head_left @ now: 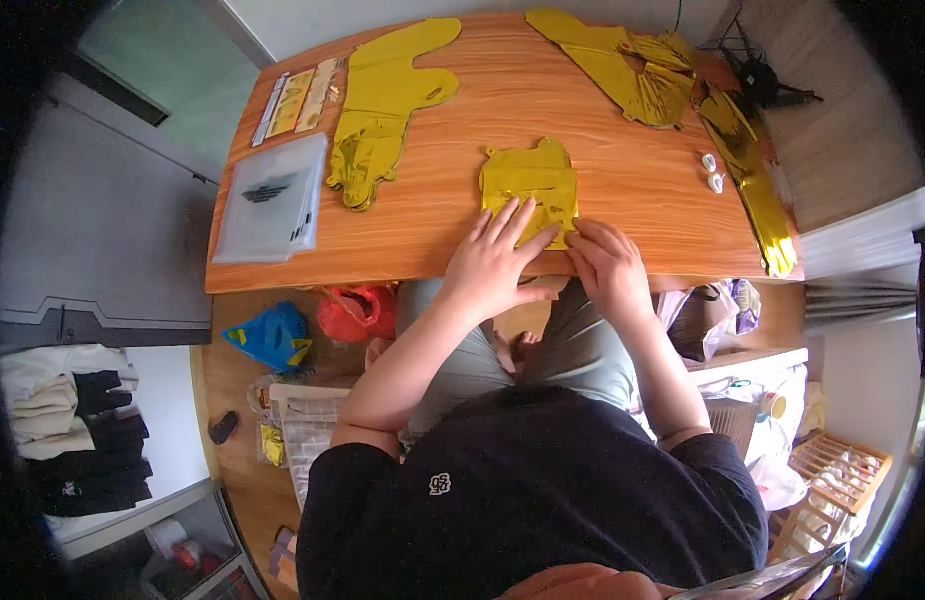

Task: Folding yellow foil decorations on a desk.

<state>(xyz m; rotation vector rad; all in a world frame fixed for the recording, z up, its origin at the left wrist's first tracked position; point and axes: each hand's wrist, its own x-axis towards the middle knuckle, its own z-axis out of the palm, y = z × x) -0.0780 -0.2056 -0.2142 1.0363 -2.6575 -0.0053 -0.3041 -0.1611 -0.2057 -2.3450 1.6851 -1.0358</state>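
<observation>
A folded gold foil balloon (pixel 529 178) lies flat near the front edge of the wooden table, right before me. My left hand (pixel 487 268) rests on its lower left part with the fingers stretched out and the thumb apart. At the lower right corner, my right hand (pixel 612 268) has curled fingers closed on the foil's edge. Left of the middle lies a long, flat gold foil balloon (pixel 390 95) with rounded lobes. Another gold foil piece (pixel 622 80), crumpled in places, is at the far right. A narrow gold strip (pixel 750 185) runs along the right edge.
A stack of clear plastic bags (pixel 272 215) lies at the table's left, with printed strips (pixel 294 100) behind it. Two small white rolls (pixel 713 172) sit near the right edge. Black cables (pixel 757 75) are beyond the far right corner. Blue (pixel 269 335) and red bags (pixel 354 312) stand below.
</observation>
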